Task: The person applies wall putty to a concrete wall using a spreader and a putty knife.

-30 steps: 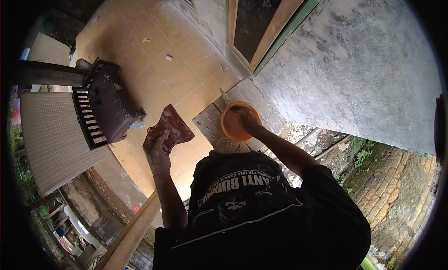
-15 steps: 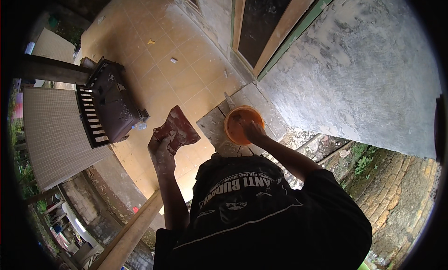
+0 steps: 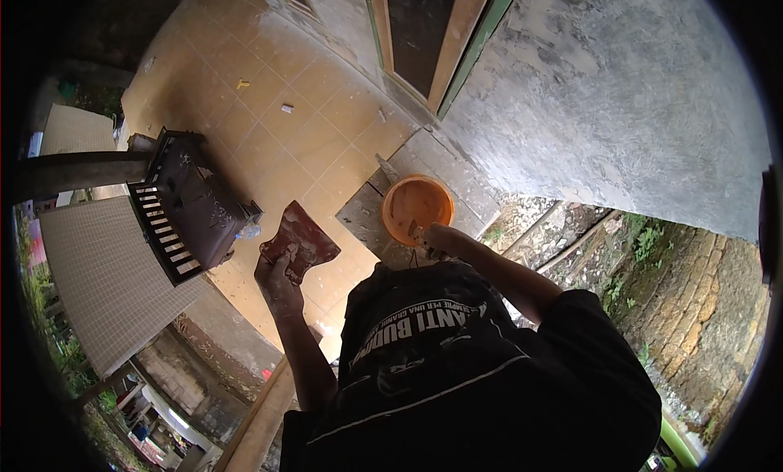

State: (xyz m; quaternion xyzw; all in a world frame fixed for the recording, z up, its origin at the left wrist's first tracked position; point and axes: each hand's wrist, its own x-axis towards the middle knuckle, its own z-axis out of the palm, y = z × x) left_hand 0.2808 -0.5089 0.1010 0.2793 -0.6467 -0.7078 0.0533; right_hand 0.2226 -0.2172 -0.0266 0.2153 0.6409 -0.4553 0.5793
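Observation:
My left hand (image 3: 278,277) is closed on the lower left edge of a dark red, flat piece (image 3: 299,242) with curved sides, smeared with pale grey paste. It is held out over the tiles. My right hand (image 3: 438,240) is at the near right rim of a round orange bucket (image 3: 451,204). Its fingers are wrapped round a small scraper (image 3: 418,230), whose blade reaches over the inside of the bucket. Most of the scraper's handle is hidden by the hand. The bucket's inside wall is coated with a pale residue.
A dark bench (image 3: 192,199) with a worn seat stands at the left on the tan tiled floor (image 3: 269,154). At the right rises a grey plastered wall (image 3: 603,97) beside a wooden-framed door (image 3: 424,39). Rubble (image 3: 538,227) and a stone bank (image 3: 693,309) lie below it.
My right hand has drawn back from inside the bucket toward its near rim, and the scraper's blade now shows. The left hand still holds the red piece, slightly lower in view.

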